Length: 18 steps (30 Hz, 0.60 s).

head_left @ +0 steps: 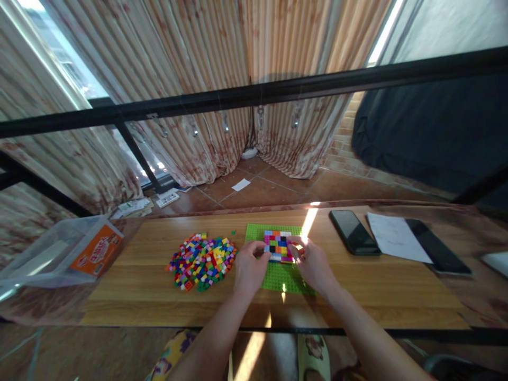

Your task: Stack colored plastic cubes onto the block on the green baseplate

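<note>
On a green studded baseplate (273, 283) lies a flat block of multicoloured toy building bricks (278, 244). My left hand (251, 267) is at the block's left edge, its thumb and forefinger closed against the side. At the right edge, my right hand (313, 264) has its bent fingers and thumb on the bricks. A bit of red shows between the right fingers, too small to make out. Left of the plate is a loose pile of small coloured bricks (204, 260), with a single green brick (233, 233) just beyond it.
The wooden table (151, 301) also bears a black phone (354, 233), a white paper sheet (397, 238) and a dark flat device (438, 247) at the right. A clear plastic box (51, 251) with an orange label stands at the left. A black rail (238, 96) crosses beyond.
</note>
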{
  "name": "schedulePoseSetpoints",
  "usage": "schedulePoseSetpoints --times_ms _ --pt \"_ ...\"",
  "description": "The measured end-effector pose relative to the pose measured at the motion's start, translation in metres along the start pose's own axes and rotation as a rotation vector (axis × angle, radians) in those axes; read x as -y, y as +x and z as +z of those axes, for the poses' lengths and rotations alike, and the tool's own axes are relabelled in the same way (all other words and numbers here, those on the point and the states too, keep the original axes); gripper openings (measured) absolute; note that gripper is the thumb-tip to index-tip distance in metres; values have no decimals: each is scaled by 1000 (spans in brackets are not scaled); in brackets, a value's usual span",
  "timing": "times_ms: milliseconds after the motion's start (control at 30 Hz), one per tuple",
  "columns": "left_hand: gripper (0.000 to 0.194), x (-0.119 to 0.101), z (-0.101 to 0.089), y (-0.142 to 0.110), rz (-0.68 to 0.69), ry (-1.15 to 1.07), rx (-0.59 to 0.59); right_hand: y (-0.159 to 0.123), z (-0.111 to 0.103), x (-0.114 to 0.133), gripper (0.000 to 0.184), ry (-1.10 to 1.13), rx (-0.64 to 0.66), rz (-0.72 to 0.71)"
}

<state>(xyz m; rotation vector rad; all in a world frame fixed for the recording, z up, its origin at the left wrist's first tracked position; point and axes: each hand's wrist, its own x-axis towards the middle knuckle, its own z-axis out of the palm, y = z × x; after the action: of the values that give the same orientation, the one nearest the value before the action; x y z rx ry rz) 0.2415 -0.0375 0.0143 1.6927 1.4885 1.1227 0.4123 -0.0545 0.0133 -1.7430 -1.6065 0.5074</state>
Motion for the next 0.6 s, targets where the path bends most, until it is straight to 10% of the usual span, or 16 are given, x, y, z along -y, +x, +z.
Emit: schedulePoseSetpoints --times_ms 600 --pt "14 0 7 1 -193 -224 16 -2 2 -3 31 26 0 8"
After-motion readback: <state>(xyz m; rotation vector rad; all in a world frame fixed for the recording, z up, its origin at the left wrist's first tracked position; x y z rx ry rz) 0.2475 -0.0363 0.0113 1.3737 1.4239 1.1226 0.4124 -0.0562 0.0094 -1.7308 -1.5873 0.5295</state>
